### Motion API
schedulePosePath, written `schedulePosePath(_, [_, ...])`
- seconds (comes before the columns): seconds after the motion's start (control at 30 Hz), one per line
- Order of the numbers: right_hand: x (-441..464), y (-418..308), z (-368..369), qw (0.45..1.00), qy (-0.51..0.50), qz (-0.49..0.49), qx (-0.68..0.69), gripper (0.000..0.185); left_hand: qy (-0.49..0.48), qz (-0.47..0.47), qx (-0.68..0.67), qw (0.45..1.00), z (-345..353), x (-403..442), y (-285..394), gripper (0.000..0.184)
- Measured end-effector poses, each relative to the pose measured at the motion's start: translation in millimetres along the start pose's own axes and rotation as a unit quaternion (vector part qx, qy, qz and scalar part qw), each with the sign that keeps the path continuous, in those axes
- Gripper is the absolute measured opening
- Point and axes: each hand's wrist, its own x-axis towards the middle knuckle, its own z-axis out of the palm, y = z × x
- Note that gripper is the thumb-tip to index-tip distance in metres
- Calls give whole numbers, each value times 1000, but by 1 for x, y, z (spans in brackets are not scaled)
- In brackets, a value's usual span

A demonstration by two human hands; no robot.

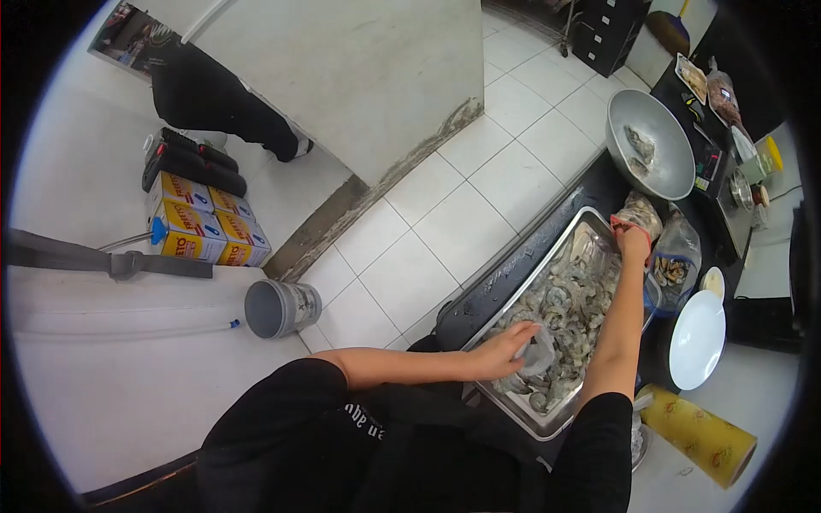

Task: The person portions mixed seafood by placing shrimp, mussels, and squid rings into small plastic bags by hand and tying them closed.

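Observation:
My left hand [503, 350] is closed around a clear plastic container [539, 352], tilted low over grey raw shrimp [560, 303]. The shrimp lie spread in a long metal tray [530, 425]. My right hand [634, 238] reaches over the tray's far end, its fingers closed on the red edge of a clear plastic bag [643, 211]. What that bag holds is hard to make out. Beside my right forearm stands another clear bag [682, 239] with shellfish-like pieces inside.
A big metal bowl [676, 141] with pieces in it stands beyond the bags. On the right are a white plate [697, 342] and a yellow roll [701, 436]. A grey bucket [267, 308] and yellow-white boxes [192, 231] sit left. Another person's dark-clothed leg [214, 94] shows behind a partition.

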Motion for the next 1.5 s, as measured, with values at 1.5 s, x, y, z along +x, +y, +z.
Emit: schedulePosePath(1.5, [-130,34,22,388,18,61,920,35,-8,-49,3,999,6,6,9,69])
